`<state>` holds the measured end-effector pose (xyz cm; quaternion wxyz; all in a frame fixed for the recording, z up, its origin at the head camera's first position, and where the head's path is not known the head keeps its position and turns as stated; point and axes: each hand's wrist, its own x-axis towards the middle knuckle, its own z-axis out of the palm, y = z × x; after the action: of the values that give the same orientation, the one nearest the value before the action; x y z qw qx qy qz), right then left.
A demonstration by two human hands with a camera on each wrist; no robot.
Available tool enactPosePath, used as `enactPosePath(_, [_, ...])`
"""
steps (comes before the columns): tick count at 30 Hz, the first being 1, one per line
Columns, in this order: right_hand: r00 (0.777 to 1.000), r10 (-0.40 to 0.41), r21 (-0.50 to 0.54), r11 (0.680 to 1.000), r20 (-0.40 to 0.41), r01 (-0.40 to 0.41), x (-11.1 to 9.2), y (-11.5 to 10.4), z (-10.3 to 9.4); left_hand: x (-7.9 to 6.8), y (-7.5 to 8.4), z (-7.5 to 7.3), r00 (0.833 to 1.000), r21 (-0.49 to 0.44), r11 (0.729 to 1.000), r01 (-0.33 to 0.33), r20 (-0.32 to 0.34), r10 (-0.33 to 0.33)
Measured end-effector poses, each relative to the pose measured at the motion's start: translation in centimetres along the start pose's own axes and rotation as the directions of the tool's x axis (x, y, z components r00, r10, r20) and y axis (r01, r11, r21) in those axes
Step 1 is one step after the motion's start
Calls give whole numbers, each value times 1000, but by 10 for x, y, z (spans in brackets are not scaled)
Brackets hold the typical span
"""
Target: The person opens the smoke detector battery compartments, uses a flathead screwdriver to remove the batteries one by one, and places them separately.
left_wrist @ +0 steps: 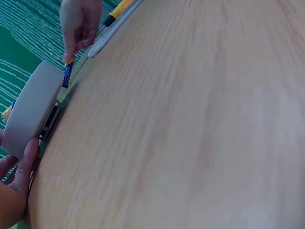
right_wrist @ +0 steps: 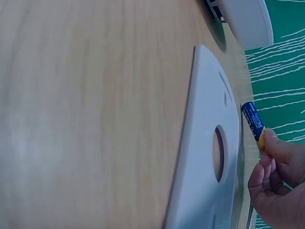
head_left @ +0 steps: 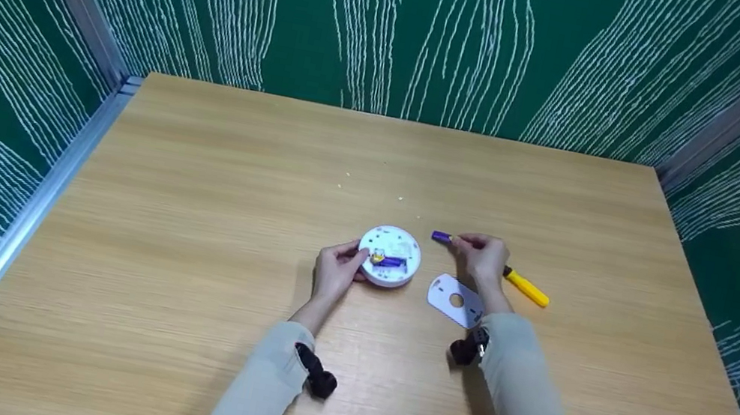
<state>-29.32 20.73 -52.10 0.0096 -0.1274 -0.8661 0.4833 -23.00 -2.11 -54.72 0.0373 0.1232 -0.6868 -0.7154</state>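
My left hand [head_left: 334, 273] holds the rim of a round white device [head_left: 403, 244], like a smoke alarm, tilted up from the table. In its face is a battery recess where a blue-and-yellow battery [head_left: 393, 262] shows. Another such battery [right_wrist: 253, 119] is pinched between the thumb and fingers of my right hand [head_left: 483, 256], to the right of the device. In the right wrist view, that battery points away from the fingertips, touching nothing else. Below my right hand lies a flat white plate [head_left: 443, 299] with a round hole.
A screwdriver with a yellow handle [head_left: 527, 287] lies just right of my right hand. A few tiny white bits [head_left: 400, 198] are scattered on the wooden table [head_left: 185, 220] beyond the device. Green panels [head_left: 408, 32] with white lines stand around the table.
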Motion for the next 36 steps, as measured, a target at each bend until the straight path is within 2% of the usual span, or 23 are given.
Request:
enactPosePath(6, [1000,-18,-72,997,10,19,0,1,-1,0,-1,0,1000,-4,1000,2,0,-2])
enactPosePath(14, [998,18,-121,993,54,-12,-2,0,-2,0,0,1,1000,-6,1000,7,5,-7])
enactPosePath(19, [999,2,-139,990,39,4,-5,-1,-3,0,0,0,1000,-1,1000,3,-4,-3])
enactPosePath(29, [999,-39,-100,994,27,41,-18,-5,-8,0,-2,0,1000,6,1000,5,-8,-5])
enactPosePath(31, [998,-51,-87,995,28,53,-20,-7,-9,-3,3,0,1000,8,1000,12,-5,-12])
enactPosePath(36, [993,-117,-73,990,27,118,-27,-9,-11,-3,3,-1,1000,6,1000,22,-4,-22])
